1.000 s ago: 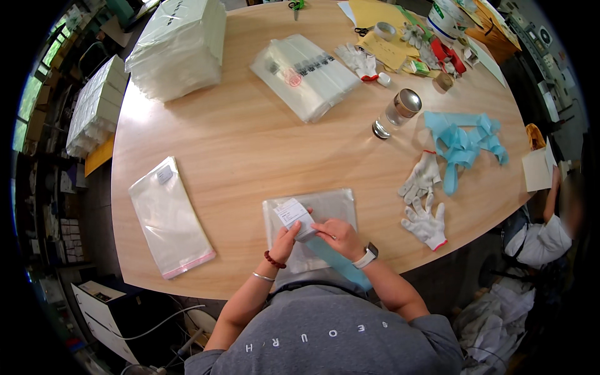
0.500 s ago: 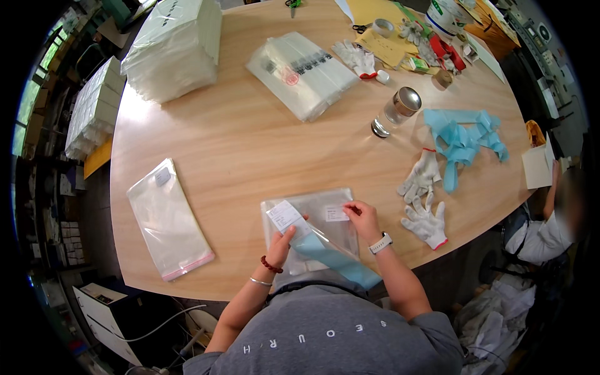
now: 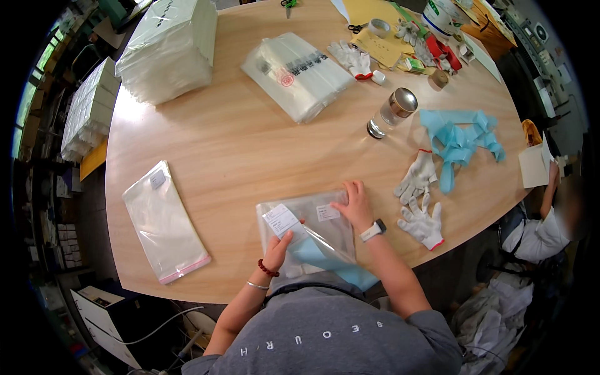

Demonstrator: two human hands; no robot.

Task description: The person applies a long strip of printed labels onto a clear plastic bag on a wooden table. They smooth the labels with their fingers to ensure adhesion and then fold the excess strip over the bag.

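My left hand pinches a strip of white labels. From it a light blue backing strip trails toward my waist. Under both lies a stack of clear plastic bags at the table's near edge. A small white label sits flat on the top bag. My right hand rests at that label's right side, fingers stretched out and apart, with the thumb touching the label.
To the left lies another pack of clear bags with a label. White work gloves, crumpled blue strips and a glass bottle stand to the right. Farther back are wrapped bags and a tall stack.
My right hand has let go of the small label's edge and spread its fingers over the bag beside it. The label now lies flat. My left hand still holds the label strip.
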